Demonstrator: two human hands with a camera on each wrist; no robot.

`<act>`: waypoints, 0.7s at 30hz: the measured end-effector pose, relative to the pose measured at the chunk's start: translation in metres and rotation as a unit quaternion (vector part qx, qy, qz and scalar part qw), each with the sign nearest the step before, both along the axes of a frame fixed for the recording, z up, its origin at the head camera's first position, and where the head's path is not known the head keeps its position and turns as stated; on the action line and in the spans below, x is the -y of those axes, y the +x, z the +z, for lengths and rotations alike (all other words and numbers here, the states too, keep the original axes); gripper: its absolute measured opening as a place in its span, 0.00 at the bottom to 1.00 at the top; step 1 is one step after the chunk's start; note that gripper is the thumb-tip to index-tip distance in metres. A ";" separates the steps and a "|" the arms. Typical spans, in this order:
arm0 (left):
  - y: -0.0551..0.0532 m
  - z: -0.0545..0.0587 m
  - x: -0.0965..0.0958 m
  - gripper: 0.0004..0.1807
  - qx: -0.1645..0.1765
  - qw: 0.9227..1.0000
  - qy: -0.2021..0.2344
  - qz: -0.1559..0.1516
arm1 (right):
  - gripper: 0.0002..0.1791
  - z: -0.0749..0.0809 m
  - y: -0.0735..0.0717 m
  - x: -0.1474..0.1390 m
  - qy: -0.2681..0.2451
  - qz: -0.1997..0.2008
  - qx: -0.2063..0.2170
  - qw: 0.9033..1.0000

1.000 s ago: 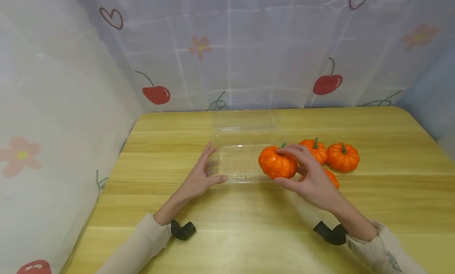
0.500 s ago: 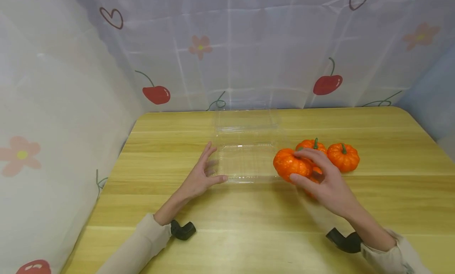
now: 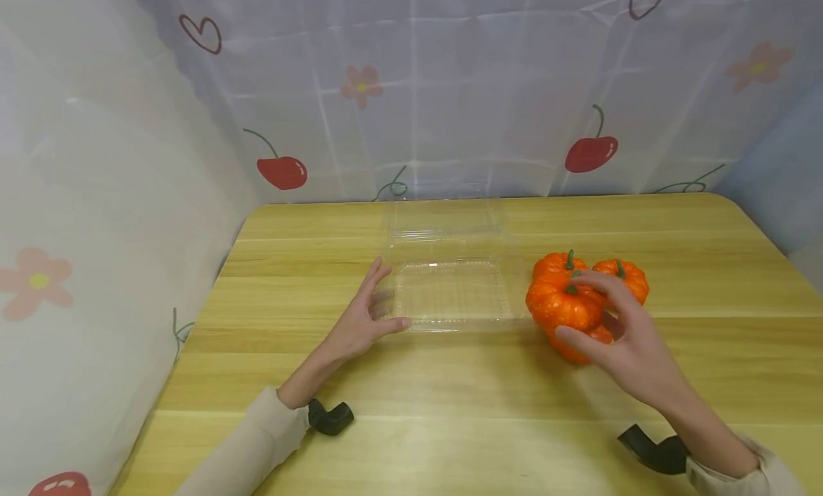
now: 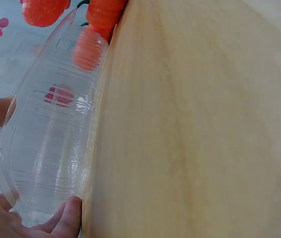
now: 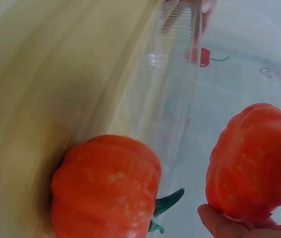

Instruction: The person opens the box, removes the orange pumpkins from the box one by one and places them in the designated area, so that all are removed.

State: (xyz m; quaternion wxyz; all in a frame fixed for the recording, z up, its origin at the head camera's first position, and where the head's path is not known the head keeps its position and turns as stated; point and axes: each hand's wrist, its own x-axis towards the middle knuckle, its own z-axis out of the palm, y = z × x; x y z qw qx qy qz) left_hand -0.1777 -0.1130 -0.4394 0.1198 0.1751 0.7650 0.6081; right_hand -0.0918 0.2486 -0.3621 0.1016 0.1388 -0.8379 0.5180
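Observation:
My right hand (image 3: 633, 339) holds an orange toy pumpkin (image 3: 559, 306) between thumb and fingers, above the other pumpkins. In the right wrist view this held pumpkin (image 5: 254, 163) hangs apart from another pumpkin (image 5: 105, 188) on the table. Partly covered in the head view are a back pumpkin (image 3: 556, 262), a right one (image 3: 629, 278) and a front one (image 3: 572, 351). A clear plastic clamshell box (image 3: 450, 289) lies unfolded, its lid (image 3: 444, 216) laid back. At its left end rests my left hand (image 3: 360, 324), thumb and fingers spread around the box wall (image 4: 46, 144).
Everything stands on a light wooden table (image 3: 450, 424). Behind it hangs a patterned curtain (image 3: 437, 110), and another stretch of cloth (image 3: 116, 196) closes the left side. A black curved piece (image 3: 331, 417) sits at each wrist.
My right hand has carried the pumpkin rightward, from over the right end of the box to over the other pumpkins. My left hand and the box have stayed in place.

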 end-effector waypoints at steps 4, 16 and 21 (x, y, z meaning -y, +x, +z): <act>0.000 0.000 0.000 0.58 0.002 1.000 -0.001 0.002 | 0.39 -0.002 0.005 -0.010 0.004 -0.032 0.008 0.999; 0.001 0.001 0.000 0.59 0.001 1.000 -0.005 0.005 | 0.44 -0.015 0.016 -0.042 0.057 -0.082 0.048 0.994; 0.001 0.001 0.000 0.59 -0.001 1.000 -0.004 0.003 | 0.41 -0.020 0.020 -0.049 0.063 -0.103 0.068 0.990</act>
